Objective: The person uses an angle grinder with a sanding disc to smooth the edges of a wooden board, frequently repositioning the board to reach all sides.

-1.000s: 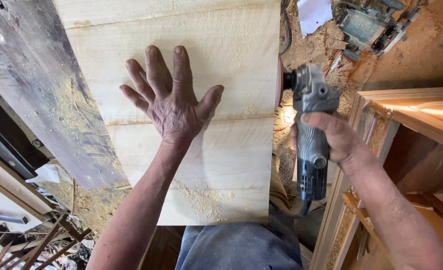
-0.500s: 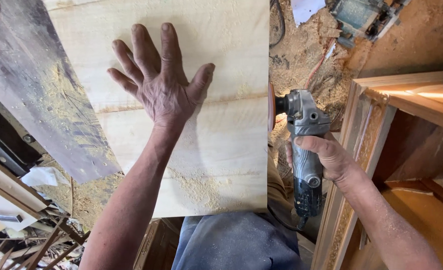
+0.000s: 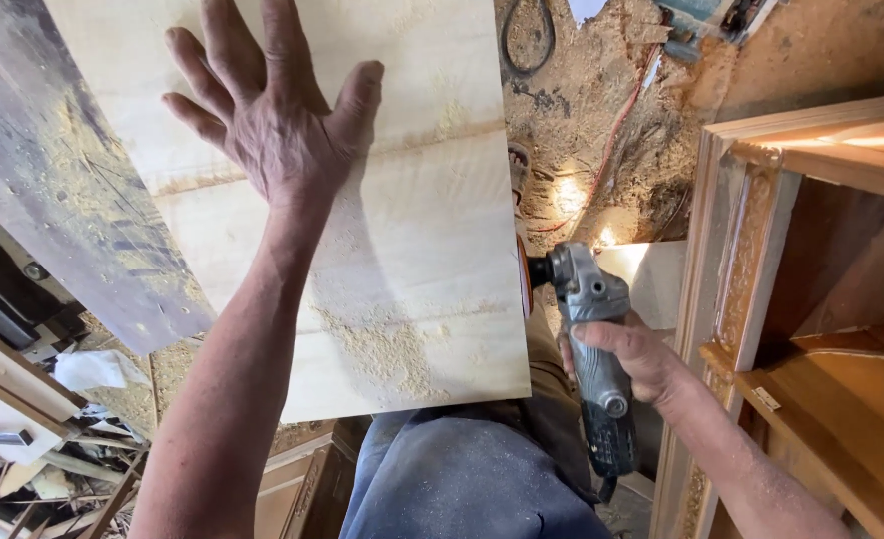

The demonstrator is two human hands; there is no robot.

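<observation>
While the left hand (image 3: pixel 267 120) lies spread on the sawdusty board (image 3: pixel 412 260), the right hand (image 3: pixel 626 359) grips a grinder (image 3: pixel 589 339).

tabletop (image 3: pixel 52 200): dark, scratched, dusted with sawdust | pale wooden panel (image 3: pixel 412 240) lying on it, overhanging | sawdust pile (image 3: pixel 387 354) on panel

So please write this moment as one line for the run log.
left hand: flat on board | right hand: grips grinder | disc: at board's right edge | sawdust: on board
</observation>
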